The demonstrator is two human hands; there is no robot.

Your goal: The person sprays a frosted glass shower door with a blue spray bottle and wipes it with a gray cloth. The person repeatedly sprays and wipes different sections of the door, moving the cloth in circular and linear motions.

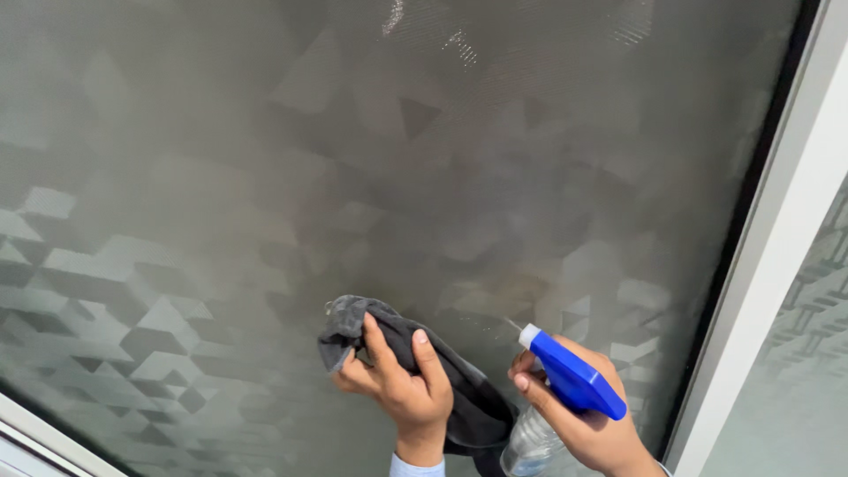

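My left hand (399, 382) presses a dark grey cloth (455, 389) flat against a frosted glass pane (353, 177) with a pattern of triangles. The cloth bunches above my fingers and hangs down past my wrist. Just to its right, my right hand (587, 415) grips a clear spray bottle (530, 440) with a blue trigger head (572, 378) and a white nozzle aimed at the glass. A light blue sleeve cuff shows at my left wrist.
A white frame bar (777, 238) with a dark seal runs down the pane's right side. Beyond it is a second patterned pane (808, 380). Another white frame edge (35, 433) crosses the lower left corner.
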